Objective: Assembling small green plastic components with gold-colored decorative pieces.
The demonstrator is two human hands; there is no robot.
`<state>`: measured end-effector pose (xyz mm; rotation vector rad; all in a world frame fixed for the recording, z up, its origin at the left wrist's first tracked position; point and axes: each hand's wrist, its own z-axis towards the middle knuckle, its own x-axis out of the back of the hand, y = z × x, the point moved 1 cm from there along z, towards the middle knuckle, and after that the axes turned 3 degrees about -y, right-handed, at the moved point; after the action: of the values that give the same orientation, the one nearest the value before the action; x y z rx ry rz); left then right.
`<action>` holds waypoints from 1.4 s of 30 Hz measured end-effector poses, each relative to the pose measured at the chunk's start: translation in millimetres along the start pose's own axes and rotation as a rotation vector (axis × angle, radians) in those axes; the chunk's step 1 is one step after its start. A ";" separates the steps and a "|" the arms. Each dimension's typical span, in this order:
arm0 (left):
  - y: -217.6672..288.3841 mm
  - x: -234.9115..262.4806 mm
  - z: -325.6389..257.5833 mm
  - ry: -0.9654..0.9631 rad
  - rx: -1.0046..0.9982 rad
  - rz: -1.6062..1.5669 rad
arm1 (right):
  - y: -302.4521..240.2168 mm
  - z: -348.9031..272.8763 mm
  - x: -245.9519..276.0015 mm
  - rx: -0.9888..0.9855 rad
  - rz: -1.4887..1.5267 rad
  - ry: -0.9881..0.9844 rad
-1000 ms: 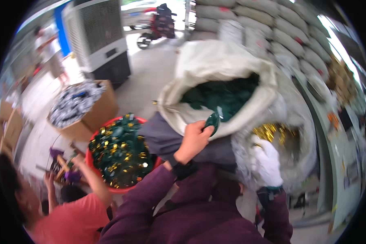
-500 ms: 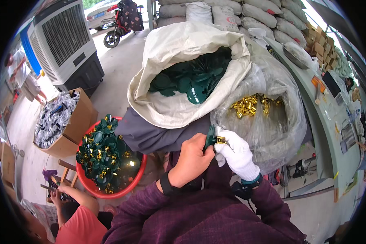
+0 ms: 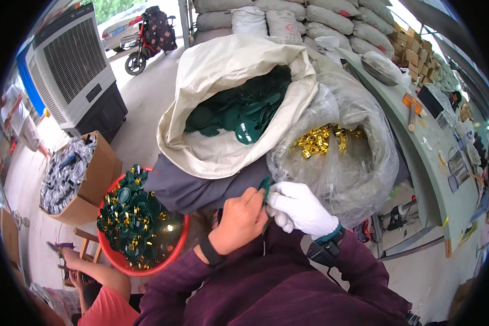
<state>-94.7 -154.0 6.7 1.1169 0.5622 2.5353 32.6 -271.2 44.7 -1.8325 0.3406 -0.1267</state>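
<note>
A dark green plastic disc piece [image 3: 265, 188], seen nearly edge-on, is held between my hands in front of the sacks. My bare left hand [image 3: 238, 218] pinches it from the left, fingers curled. From the right, my right hand [image 3: 300, 205], in a white knitted glove, closes its fingertips on the same piece; any gold part there is hidden by the glove. Just beyond my hands is a cream woven sack [image 3: 174, 127] of green discs [image 3: 248, 130]. Beside it, a clear plastic bag [image 3: 358, 176] holds shiny gold clips [image 3: 315, 142].
At left stands a red basin [image 3: 182, 239] of green pieces with gold clips. Behind it are a carton [image 3: 100, 168] of plastic-wrapped items and an air cooler [image 3: 73, 65]. Another person [image 3: 106, 299] sits at lower left. A long green table [image 3: 418, 146] runs along the right.
The view has shifted, with the surroundings sliding left. My hands still hold the green disc piece; the gold clip seen at my gloved fingers is now hidden, and the disc has turned more edge-on.
</note>
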 end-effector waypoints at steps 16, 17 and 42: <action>-153.8 159.8 -125.8 0.442 0.865 0.954 | 32.4 79.8 106.8 0.145 -1.275 0.797; -151.0 154.0 -113.0 0.463 0.693 0.921 | 33.4 83.8 105.7 0.139 -1.268 0.805; -234.3 27.8 135.1 -0.435 0.841 0.682 | 38.0 88.8 108.1 0.363 -1.340 0.734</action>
<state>18.2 93.2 -2.5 2.4232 1.3697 2.4176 152.2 -230.9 -26.5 -1.3028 -0.4532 -1.6722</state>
